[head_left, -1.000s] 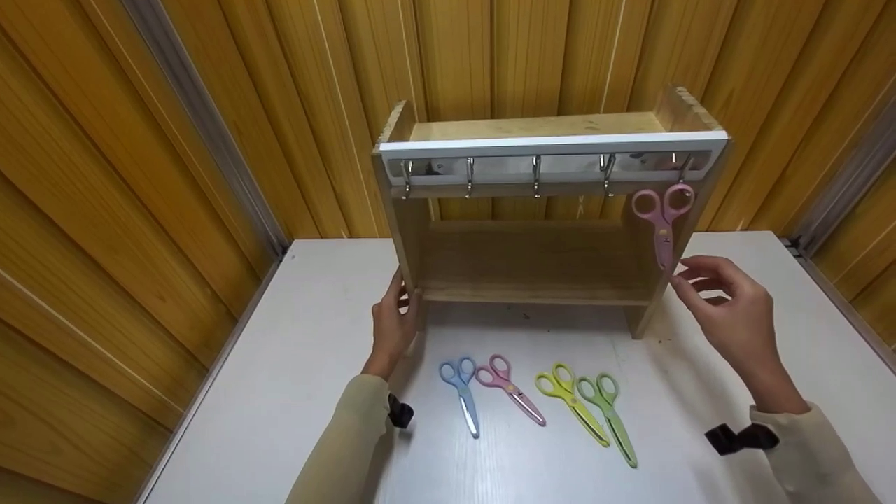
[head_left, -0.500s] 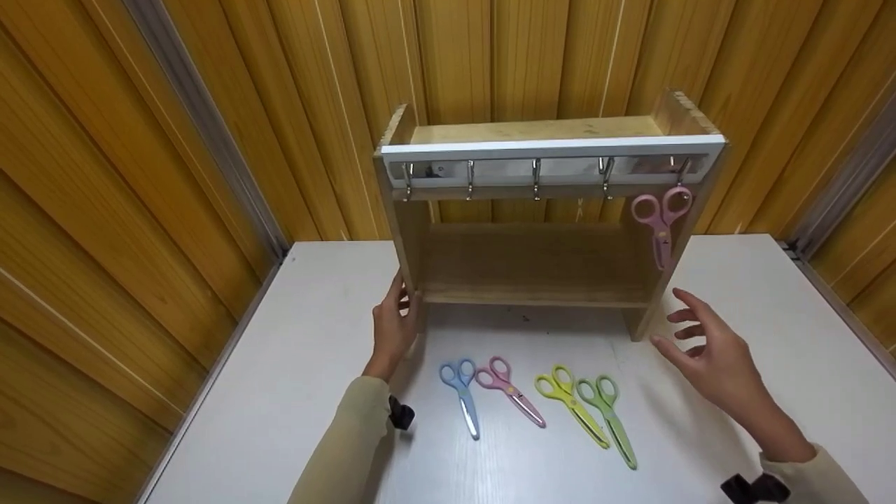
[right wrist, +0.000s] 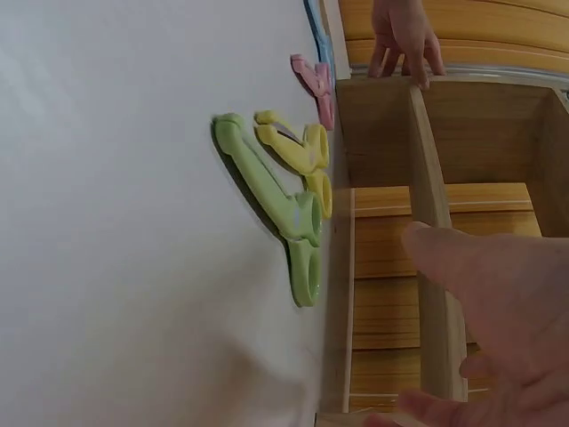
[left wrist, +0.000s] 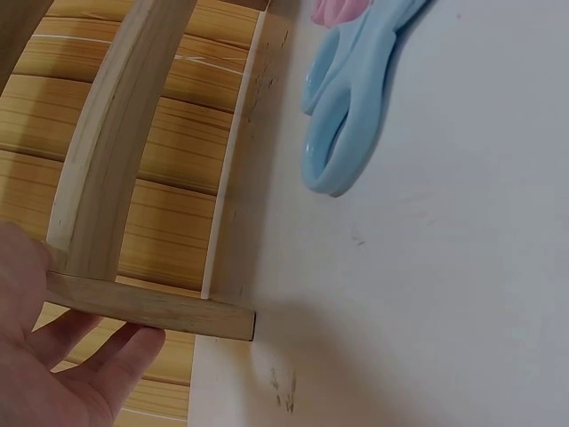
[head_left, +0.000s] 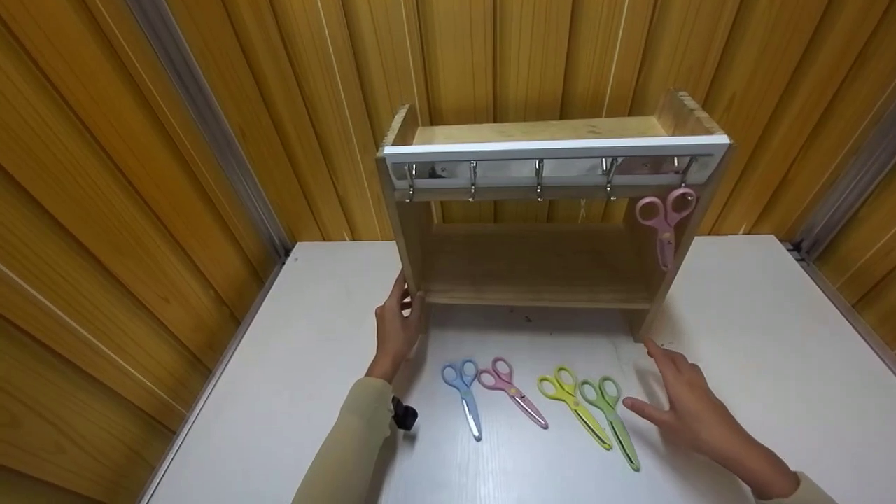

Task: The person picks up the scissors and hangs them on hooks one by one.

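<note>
A small wooden shelf (head_left: pixel 532 297) stands on the white table, with a row of metal hooks along its front rail. My left hand (head_left: pixel 397 327) grips its left side panel low down; in the left wrist view the fingers (left wrist: pixel 133 360) lie along the panel's outer face. My right hand (head_left: pixel 689 406) is over the table with fingers spread, holding nothing, just right of the green scissors (head_left: pixel 612 420). Left of those lie yellow scissors (head_left: pixel 575 406), pink scissors (head_left: pixel 514 393) and blue scissors (head_left: pixel 463 399). Another pair of pink scissors (head_left: pixel 665 227) hangs from the rightmost hook (head_left: pixel 686 171).
Slatted wooden walls (head_left: pixel 532 63) enclose the table (head_left: pixel 322 301) at the back and sides. The shelf's front right leg (head_left: pixel 640 325) stands just beyond my right fingertips. The other hooks, such as the middle hook (head_left: pixel 539 180), carry nothing.
My right hand has left the shelf's right side and come down and toward me, its fingers spreading near the green scissors. The left hand keeps its grip, and the shelf stays nearly in place.
</note>
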`<act>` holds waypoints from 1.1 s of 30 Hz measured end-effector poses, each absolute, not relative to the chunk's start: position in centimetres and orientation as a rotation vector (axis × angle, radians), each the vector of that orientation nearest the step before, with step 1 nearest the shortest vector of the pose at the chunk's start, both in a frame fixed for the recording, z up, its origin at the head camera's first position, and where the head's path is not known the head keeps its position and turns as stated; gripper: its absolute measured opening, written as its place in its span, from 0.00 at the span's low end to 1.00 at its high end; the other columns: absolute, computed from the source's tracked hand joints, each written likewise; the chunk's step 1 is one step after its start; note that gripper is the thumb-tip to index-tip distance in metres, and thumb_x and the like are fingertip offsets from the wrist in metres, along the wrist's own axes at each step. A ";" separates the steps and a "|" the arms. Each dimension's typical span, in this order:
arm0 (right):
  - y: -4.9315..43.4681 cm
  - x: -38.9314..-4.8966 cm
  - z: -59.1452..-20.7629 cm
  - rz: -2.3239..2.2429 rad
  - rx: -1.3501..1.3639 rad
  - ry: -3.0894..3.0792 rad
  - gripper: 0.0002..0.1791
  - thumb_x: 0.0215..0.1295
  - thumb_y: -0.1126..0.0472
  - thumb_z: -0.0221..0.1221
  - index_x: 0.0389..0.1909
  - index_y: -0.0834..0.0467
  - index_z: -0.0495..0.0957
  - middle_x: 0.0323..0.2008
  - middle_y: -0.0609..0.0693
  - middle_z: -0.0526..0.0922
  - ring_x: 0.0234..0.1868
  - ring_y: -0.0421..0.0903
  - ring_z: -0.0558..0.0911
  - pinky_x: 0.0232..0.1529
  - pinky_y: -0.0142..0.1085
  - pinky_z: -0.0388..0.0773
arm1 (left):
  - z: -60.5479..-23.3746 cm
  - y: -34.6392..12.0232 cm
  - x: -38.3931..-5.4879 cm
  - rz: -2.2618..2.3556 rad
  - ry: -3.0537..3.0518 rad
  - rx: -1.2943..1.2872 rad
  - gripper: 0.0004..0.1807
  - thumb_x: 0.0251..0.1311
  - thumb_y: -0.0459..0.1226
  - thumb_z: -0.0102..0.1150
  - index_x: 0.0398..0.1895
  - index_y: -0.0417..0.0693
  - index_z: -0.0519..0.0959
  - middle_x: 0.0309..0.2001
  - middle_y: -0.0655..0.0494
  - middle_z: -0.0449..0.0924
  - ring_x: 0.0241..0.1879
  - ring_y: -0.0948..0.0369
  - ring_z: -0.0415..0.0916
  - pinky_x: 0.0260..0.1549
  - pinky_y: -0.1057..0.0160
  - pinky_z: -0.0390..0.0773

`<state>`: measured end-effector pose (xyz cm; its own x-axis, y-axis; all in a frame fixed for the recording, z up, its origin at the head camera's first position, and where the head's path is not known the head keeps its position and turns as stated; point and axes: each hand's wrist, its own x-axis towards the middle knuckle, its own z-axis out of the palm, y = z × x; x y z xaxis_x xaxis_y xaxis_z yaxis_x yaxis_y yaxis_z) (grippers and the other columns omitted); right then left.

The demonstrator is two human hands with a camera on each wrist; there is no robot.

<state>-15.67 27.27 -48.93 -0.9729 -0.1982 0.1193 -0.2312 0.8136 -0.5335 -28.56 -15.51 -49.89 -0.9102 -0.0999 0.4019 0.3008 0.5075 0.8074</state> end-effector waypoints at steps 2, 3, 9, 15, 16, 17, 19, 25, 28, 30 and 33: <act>27.0 -15.4 -49.2 0.872 0.368 -2.946 0.57 0.60 0.47 0.74 0.80 0.63 0.51 0.67 0.72 0.66 0.64 0.70 0.69 0.55 0.70 0.72 | -49.9 -15.5 -28.5 -1.380 -2.357 -0.162 0.35 0.76 0.37 0.55 0.82 0.55 0.57 0.74 0.52 0.69 0.59 0.53 0.81 0.53 0.57 0.83; 26.9 -15.2 -49.3 0.876 0.371 -2.959 0.57 0.59 0.47 0.74 0.80 0.62 0.51 0.67 0.72 0.66 0.62 0.68 0.72 0.53 0.68 0.75 | -49.8 -15.4 -28.5 -1.384 -2.357 -0.164 0.35 0.76 0.37 0.55 0.82 0.55 0.56 0.74 0.52 0.69 0.59 0.53 0.81 0.53 0.57 0.83; 26.0 -14.7 -50.1 0.899 0.354 -3.080 0.59 0.57 0.42 0.74 0.81 0.59 0.51 0.67 0.68 0.67 0.49 0.53 0.80 0.41 0.50 0.82 | -49.7 -15.3 -28.5 -1.392 -2.355 -0.158 0.35 0.76 0.36 0.55 0.82 0.54 0.57 0.73 0.52 0.70 0.60 0.53 0.80 0.54 0.55 0.82; 25.4 -14.3 -50.9 0.777 0.341 -3.123 0.59 0.54 0.40 0.75 0.80 0.57 0.54 0.65 0.66 0.69 0.63 0.64 0.72 0.51 0.63 0.78 | -49.6 -15.2 -28.5 -1.385 -2.369 -0.151 0.35 0.77 0.37 0.55 0.82 0.56 0.56 0.73 0.54 0.69 0.59 0.54 0.81 0.54 0.58 0.82; 25.3 -14.2 -50.9 0.757 0.350 -3.117 0.59 0.54 0.41 0.75 0.80 0.57 0.55 0.65 0.65 0.70 0.63 0.64 0.72 0.50 0.63 0.78 | -49.6 -15.2 -28.5 -1.380 -2.368 -0.153 0.35 0.76 0.37 0.55 0.82 0.56 0.57 0.73 0.53 0.70 0.58 0.54 0.82 0.53 0.58 0.83; 25.3 -14.1 -51.0 0.738 0.360 -3.108 0.59 0.53 0.41 0.76 0.80 0.57 0.56 0.64 0.64 0.70 0.62 0.64 0.72 0.49 0.62 0.79 | -49.6 -15.2 -28.5 -1.376 -2.364 -0.157 0.35 0.76 0.37 0.55 0.82 0.55 0.57 0.72 0.52 0.71 0.56 0.53 0.83 0.52 0.57 0.84; 25.3 -14.0 -51.1 0.707 0.382 -3.087 0.58 0.53 0.42 0.76 0.79 0.56 0.58 0.63 0.62 0.71 0.61 0.62 0.73 0.47 0.60 0.80 | -49.7 -15.3 -28.5 -1.374 -2.350 -0.172 0.34 0.76 0.36 0.55 0.82 0.54 0.57 0.71 0.50 0.72 0.54 0.52 0.84 0.50 0.55 0.84; 25.3 -14.1 -51.0 0.677 0.391 -3.110 0.55 0.52 0.45 0.77 0.77 0.59 0.62 0.60 0.60 0.73 0.59 0.59 0.74 0.46 0.57 0.80 | -49.8 -15.4 -28.4 -1.371 -2.354 -0.177 0.34 0.76 0.37 0.55 0.82 0.55 0.57 0.71 0.51 0.72 0.53 0.53 0.84 0.50 0.54 0.84; 25.6 -14.3 -50.8 0.672 0.369 -3.155 0.52 0.53 0.45 0.77 0.75 0.60 0.65 0.59 0.60 0.74 0.58 0.59 0.75 0.47 0.57 0.80 | -49.8 -15.4 -28.4 -1.369 -2.363 -0.165 0.34 0.77 0.38 0.55 0.82 0.56 0.57 0.72 0.52 0.72 0.54 0.54 0.84 0.50 0.57 0.84; 25.8 -14.4 -50.7 0.671 0.369 -3.172 0.49 0.54 0.45 0.76 0.73 0.61 0.67 0.57 0.59 0.75 0.57 0.58 0.75 0.47 0.56 0.80 | -49.7 -15.4 -28.3 -1.371 -2.365 -0.160 0.34 0.77 0.38 0.55 0.82 0.56 0.56 0.72 0.52 0.72 0.54 0.54 0.84 0.50 0.58 0.84; 26.2 -14.5 -50.5 0.653 0.368 -3.183 0.45 0.56 0.47 0.75 0.71 0.61 0.71 0.55 0.57 0.76 0.57 0.58 0.76 0.47 0.57 0.80 | -49.7 -15.5 -28.3 -1.370 -2.370 -0.154 0.34 0.77 0.38 0.54 0.82 0.56 0.56 0.72 0.52 0.72 0.54 0.54 0.84 0.50 0.58 0.84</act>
<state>-14.48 26.15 -50.52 -0.9666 -0.2436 -0.0799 -0.1924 0.8953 -0.4017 -28.35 -15.45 -49.73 -0.9152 -0.1011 0.3900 0.2875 0.5142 0.8080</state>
